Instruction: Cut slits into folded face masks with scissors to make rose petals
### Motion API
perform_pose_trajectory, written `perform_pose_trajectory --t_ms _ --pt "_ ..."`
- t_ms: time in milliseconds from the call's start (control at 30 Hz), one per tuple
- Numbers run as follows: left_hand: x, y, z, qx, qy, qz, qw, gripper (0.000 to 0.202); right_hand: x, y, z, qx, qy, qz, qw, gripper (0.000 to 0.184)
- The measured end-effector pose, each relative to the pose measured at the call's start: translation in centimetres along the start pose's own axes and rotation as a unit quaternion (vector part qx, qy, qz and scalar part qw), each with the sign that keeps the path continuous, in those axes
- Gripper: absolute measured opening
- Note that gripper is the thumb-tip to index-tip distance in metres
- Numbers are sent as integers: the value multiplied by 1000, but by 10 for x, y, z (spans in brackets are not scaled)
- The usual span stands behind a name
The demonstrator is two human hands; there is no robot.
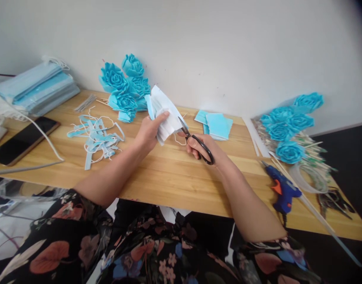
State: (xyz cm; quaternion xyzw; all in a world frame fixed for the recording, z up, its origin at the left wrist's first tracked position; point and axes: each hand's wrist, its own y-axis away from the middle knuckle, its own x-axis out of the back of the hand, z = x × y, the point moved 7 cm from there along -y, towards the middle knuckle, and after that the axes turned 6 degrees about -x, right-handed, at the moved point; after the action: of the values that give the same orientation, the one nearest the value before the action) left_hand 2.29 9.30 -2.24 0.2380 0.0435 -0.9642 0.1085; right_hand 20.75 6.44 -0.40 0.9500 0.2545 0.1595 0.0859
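Over the middle of the table, my left hand [149, 132] grips a face mask [164, 104], white side mostly toward me, with a light blue edge on the left. My right hand [200, 146] is closed round black-handled scissors [206, 149]. The scissor blades reach up along the mask's right edge; how far they cut into it I cannot tell. A thin white ear loop dangles below the mask, close to my right fingers. Behind and to the right lie several cut blue mask pieces [218, 125]. Left of my left forearm is a heap of trimmed strips and ear loops [99, 138].
Blue paper-like flowers [124, 88] stand by the wall, more flowers [290, 126] at right. A mask stack [39, 88] and a phone [25, 140] with a white cable lie left. A blue glue gun [283, 187], a tape roll [309, 177] and pliers-like tools [336, 201] are right.
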Motion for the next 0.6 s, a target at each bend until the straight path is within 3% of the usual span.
perform_pose_trajectory --t_ms 267,600 --pt "0 0 1 -2 -3 3 1000 55 0 1 -1 -6 -22 5 1000 70" --pt "-2 2 3 -1 3 10 1000 59 0 1 -4 2 -15 14 1000 61"
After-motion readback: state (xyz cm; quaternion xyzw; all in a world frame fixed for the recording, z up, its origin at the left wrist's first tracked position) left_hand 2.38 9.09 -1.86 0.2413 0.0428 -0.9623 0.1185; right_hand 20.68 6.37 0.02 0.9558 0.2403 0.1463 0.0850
